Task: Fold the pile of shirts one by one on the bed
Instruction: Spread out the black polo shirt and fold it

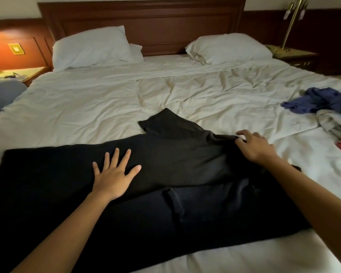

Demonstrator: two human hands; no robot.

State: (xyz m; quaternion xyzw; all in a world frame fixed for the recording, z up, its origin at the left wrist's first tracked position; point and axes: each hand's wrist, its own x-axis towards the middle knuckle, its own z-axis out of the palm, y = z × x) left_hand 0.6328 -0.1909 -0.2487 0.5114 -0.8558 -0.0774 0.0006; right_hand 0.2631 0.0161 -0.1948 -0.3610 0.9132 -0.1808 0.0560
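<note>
Rumpled white bedding covers the bed (87,107), and the black shirt (185,154) lies spread across its near side. The left hand (114,174) presses flat on the cloth with straight, spread fingers. The right hand (256,146) pinches the shirt's edge near the shoulder. If the right hand pulls harder than the left one holds, the cloth may slide and bunch on the soft sheet. The far sleeve (161,121) sticks out and could fold crooked. The pile of shirts (327,111) lies near the right edge and might slip off.
</note>
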